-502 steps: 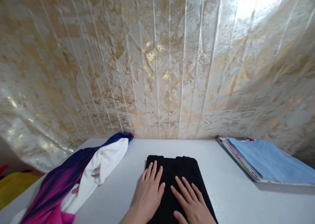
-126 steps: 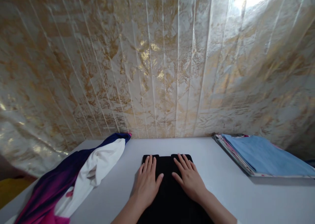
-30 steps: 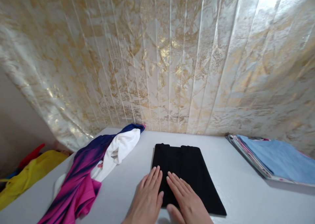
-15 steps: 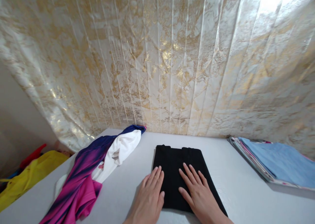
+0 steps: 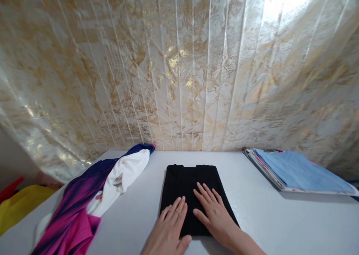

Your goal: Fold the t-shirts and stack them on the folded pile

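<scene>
A: Where to look for the black cloth (image 5: 182, 184)?

B: Mid-bench (image 5: 269, 225), folded and flat beneath both hands. Well apart from the white cloth (image 5: 129, 169) to the left and the pile (image 5: 303, 169) to the right.

A: And the grip, left first?

B: Left hand (image 5: 169, 229): over the near left part, with fingers straight and close, thumb apart, clutching nothing. Right hand (image 5: 214, 212): on the right half, with fingers fanned, likewise pinching nothing.

A: How best to smooth, judging by those flat fingers?

B: Slowly and lightly. On the left, press without dragging the side edge out of line. In the middle, stroke along the length to avoid fresh creases. On the right, match the pressure, and spare the slight bumps along the far edge.

A: Hard to make out?

B: Far left, the yellow cloth (image 5: 25, 204): cut off by the edge of view. Next, the purple cloth (image 5: 75, 217): cut off at the bottom, bundled against the white. Near left corner of the black cloth: hidden under the left hand. Type of garment: cannot tell. In the pile, below the blue top: edges only, impossible to count.
</scene>
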Available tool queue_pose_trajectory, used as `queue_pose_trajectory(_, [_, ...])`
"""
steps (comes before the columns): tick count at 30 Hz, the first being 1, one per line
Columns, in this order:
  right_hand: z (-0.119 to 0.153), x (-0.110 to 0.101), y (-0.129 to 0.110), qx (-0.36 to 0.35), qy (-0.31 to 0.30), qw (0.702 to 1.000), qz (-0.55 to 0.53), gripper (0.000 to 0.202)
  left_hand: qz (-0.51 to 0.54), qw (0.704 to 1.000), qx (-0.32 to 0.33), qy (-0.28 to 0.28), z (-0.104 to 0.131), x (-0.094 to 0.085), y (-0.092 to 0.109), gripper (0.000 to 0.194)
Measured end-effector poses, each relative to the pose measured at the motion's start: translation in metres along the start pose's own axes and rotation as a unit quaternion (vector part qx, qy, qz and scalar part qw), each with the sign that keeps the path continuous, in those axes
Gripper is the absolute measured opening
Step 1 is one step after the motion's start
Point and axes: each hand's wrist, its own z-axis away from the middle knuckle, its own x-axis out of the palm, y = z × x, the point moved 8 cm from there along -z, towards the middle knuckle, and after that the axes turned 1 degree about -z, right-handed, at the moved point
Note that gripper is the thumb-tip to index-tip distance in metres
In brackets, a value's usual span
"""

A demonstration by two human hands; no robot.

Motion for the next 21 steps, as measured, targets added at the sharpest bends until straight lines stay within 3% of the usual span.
queue_pose_trajectory(5, [-0.007, -0.033, 0.053, 0.083, 0.062, 0.992, -0.075, 0.056, -0.030, 0.999, 0.025, 0.014, 0.000, 0.003, -0.005, 0.090])
queue_pose_trajectory(9, [-0.010, -0.049, 0.093, 0.108, 0.115, 0.983, -0.098, 0.049, -0.036, 0.998, 0.032, 0.028, -0.002, 0.008, -0.011, 0.080])
queue_pose_trajectory(15, [-0.018, -0.046, 0.111, 0.111, 0.164, 0.964, -0.175, 0.043, -0.024, 1.000, 0.004, -0.004, 0.000, 0.034, -0.024, 0.059])
queue_pose_trajectory(17, [-0.021, -0.043, 0.112, 0.113, 0.168, 0.960, -0.195, 0.044, 0.010, 1.000, -0.004, -0.021, -0.002, 0.031, -0.027, 0.051])
queue_pose_trajectory(21, [-0.026, -0.040, 0.115, 0.118, 0.169, 0.953, -0.223, 0.043, 0.095, 0.995, -0.020, -0.031, -0.018, 0.000, -0.026, 0.037])
